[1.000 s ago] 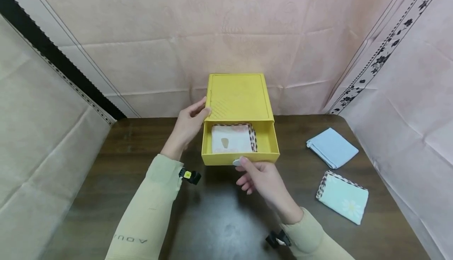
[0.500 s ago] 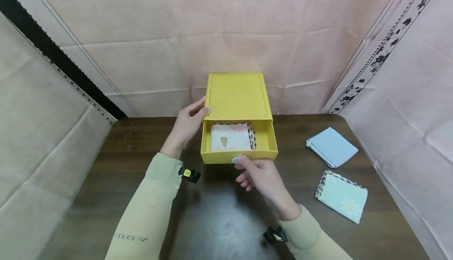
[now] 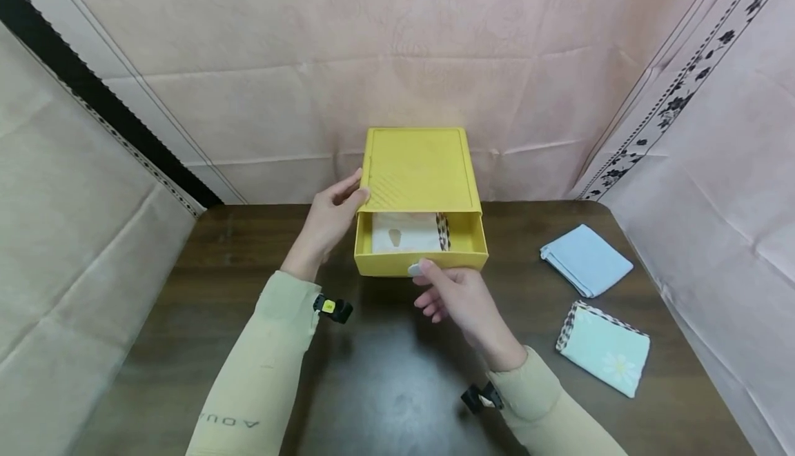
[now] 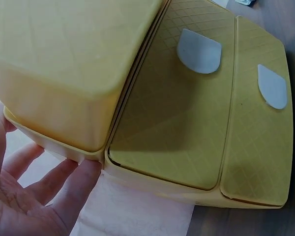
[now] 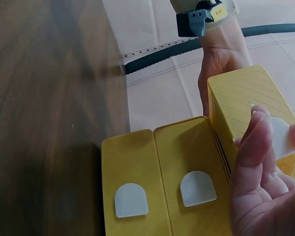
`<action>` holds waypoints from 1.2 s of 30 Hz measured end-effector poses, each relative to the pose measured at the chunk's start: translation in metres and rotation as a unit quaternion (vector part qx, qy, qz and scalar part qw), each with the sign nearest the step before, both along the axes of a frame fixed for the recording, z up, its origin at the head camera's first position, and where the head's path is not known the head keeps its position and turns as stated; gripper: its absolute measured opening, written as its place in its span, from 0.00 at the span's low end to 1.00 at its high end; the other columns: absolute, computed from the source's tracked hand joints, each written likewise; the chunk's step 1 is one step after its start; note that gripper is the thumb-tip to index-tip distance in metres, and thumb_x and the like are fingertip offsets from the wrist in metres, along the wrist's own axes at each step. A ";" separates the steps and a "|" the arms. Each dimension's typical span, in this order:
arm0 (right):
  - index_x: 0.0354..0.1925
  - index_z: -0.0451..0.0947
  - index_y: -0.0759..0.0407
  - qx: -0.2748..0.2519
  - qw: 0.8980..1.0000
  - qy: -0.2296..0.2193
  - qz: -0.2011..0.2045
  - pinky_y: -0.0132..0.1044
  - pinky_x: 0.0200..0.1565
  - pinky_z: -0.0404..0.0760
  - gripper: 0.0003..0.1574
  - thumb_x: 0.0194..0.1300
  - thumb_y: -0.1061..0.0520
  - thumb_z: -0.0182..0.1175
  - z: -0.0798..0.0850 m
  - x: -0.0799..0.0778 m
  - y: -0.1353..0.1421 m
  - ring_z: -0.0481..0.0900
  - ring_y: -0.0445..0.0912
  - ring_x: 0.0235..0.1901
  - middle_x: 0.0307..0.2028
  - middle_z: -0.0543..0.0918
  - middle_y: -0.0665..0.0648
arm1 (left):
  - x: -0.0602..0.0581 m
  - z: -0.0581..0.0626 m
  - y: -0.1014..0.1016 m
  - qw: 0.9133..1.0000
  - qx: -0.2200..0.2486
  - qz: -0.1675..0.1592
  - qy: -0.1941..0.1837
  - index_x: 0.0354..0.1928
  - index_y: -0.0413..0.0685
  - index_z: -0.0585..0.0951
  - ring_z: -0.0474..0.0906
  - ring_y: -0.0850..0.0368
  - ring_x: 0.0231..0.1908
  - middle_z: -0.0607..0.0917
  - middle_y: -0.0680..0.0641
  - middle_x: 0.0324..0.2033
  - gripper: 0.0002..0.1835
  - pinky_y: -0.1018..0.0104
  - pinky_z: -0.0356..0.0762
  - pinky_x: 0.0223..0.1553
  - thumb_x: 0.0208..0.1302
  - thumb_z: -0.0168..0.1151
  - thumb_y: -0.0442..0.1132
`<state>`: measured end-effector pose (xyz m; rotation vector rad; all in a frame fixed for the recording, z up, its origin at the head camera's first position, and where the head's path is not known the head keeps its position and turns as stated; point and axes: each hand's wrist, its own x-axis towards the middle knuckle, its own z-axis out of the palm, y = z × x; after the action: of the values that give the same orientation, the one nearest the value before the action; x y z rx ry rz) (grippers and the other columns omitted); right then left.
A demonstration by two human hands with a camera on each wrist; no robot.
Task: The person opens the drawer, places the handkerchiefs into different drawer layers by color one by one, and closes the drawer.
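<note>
A yellow drawer box (image 3: 419, 166) stands at the table's back edge, its top drawer (image 3: 385, 264) pulled partway out. Inside that drawer lies a folded white handkerchief (image 3: 406, 232) with a checked border, its far part hidden under the box top. My right hand (image 3: 456, 297) pinches the drawer's white tab (image 5: 281, 137) between thumb and fingers. My left hand (image 3: 329, 221) rests on the box's left side near the front corner. In the left wrist view, its fingers (image 4: 64, 182) lie fairly straight against the side.
Two lower drawers (image 4: 172, 108) with white tabs are closed. On the right of the dark wooden table (image 3: 373, 387) lie a folded blue handkerchief (image 3: 586, 261) and a folded mint one (image 3: 604, 349) with a checked border. Pale cloth (image 3: 397, 63) hangs behind and at both sides.
The top drawer has slid a little inward, with my right hand moving forward on its tab. Less of the white handkerchief shows. My left hand stays in place on the box.
</note>
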<state>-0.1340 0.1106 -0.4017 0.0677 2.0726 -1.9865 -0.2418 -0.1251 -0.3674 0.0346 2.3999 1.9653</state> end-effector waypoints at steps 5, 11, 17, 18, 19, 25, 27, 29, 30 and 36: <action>0.37 0.87 0.61 0.004 1.000 0.000 0.001 0.42 0.26 0.82 0.36 0.57 0.29 0.63 0.005 -0.013 0.002 0.80 0.52 0.22 0.26 0.84 0.65 | 0.000 0.003 0.002 1.000 0.017 -0.011 -0.002 0.64 0.78 0.72 0.72 0.61 0.57 0.74 0.59 0.61 0.26 0.57 0.75 0.54 0.62 0.63 0.58; 0.43 0.85 0.66 0.007 1.000 0.008 -0.001 0.40 0.26 0.82 0.41 0.57 0.29 0.63 0.011 -0.041 0.004 0.79 0.50 0.22 0.28 0.84 0.66 | 0.001 0.005 0.004 1.000 0.018 -0.018 0.011 0.64 0.78 0.72 0.71 0.61 0.58 0.74 0.60 0.62 0.27 0.53 0.73 0.56 0.62 0.62 0.60; 0.44 0.83 0.69 -0.003 1.000 -0.010 0.000 0.38 0.27 0.82 0.42 0.59 0.30 0.62 0.012 -0.061 0.003 0.80 0.48 0.22 0.28 0.85 0.62 | 0.001 0.001 0.004 1.000 0.018 -0.020 0.005 0.64 0.78 0.71 0.72 0.61 0.56 0.74 0.60 0.61 0.26 0.56 0.77 0.51 0.63 0.62 0.59; 0.43 0.83 0.69 -0.003 1.000 -0.014 -0.001 0.38 0.28 0.82 0.42 0.58 0.30 0.63 0.012 -0.062 0.003 0.80 0.48 0.22 0.29 0.84 0.62 | 0.000 0.001 0.003 1.000 0.017 -0.019 0.005 0.64 0.78 0.72 0.73 0.61 0.56 0.74 0.60 0.61 0.26 0.57 0.77 0.51 0.63 0.62 0.59; 0.43 0.83 0.68 -0.003 1.000 -0.016 0.000 0.39 0.28 0.82 0.41 0.58 0.30 0.63 0.013 -0.063 0.003 0.79 0.48 0.23 0.29 0.84 0.62 | 0.000 0.001 0.003 1.000 0.017 -0.019 0.005 0.64 0.77 0.71 0.73 0.61 0.56 0.74 0.60 0.61 0.27 0.58 0.78 0.50 0.63 0.62 0.59; 0.44 0.83 0.68 0.003 1.000 -0.017 0.010 0.39 0.29 0.82 0.41 0.58 0.30 0.63 0.014 -0.067 0.002 0.79 0.48 0.23 0.29 0.84 0.63 | -0.002 0.003 0.001 1.000 0.020 -0.018 0.007 0.64 0.77 0.71 0.73 0.61 0.56 0.74 0.59 0.61 0.27 0.58 0.78 0.50 0.62 0.62 0.59; 0.44 0.83 0.68 0.001 1.000 -0.018 0.010 0.38 0.28 0.81 0.41 0.59 0.30 0.62 0.015 -0.067 0.002 0.79 0.47 0.23 0.29 0.84 0.62 | -0.003 0.003 0.001 1.000 0.024 -0.018 0.008 0.64 0.77 0.71 0.73 0.61 0.56 0.74 0.59 0.61 0.27 0.58 0.79 0.49 0.63 0.62 0.59; 0.44 0.83 0.69 -0.003 1.000 -0.022 0.008 0.37 0.27 0.81 0.40 0.60 0.32 0.62 0.015 -0.067 0.001 0.78 0.47 0.22 0.27 0.84 0.61 | -0.002 0.002 0.001 0.999 0.028 -0.018 0.007 0.65 0.76 0.71 0.74 0.60 0.56 0.74 0.58 0.61 0.27 0.58 0.79 0.49 0.63 0.62 0.58; 0.43 0.83 0.69 -0.005 1.000 -0.023 0.007 0.37 0.27 0.80 0.40 0.60 0.32 0.63 0.015 -0.066 0.001 0.78 0.46 0.21 0.27 0.83 0.61 | -0.002 0.001 0.001 0.999 0.029 -0.018 0.006 0.65 0.76 0.71 0.74 0.60 0.55 0.74 0.58 0.61 0.27 0.59 0.79 0.49 0.63 0.62 0.58; 0.44 0.83 0.69 -0.005 1.000 -0.026 -0.001 0.37 0.27 0.81 0.41 0.59 0.31 0.63 0.016 -0.063 -0.001 0.78 0.47 0.21 0.28 0.84 0.62 | -0.002 0.001 0.002 1.000 0.022 -0.013 0.009 0.64 0.77 0.71 0.73 0.61 0.56 0.74 0.59 0.61 0.27 0.59 0.78 0.50 0.63 0.62 0.59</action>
<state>-0.1975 0.1100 -0.3860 0.1179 2.0306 -1.9741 -0.2433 -0.1232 -0.3663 0.0845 2.3540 2.0143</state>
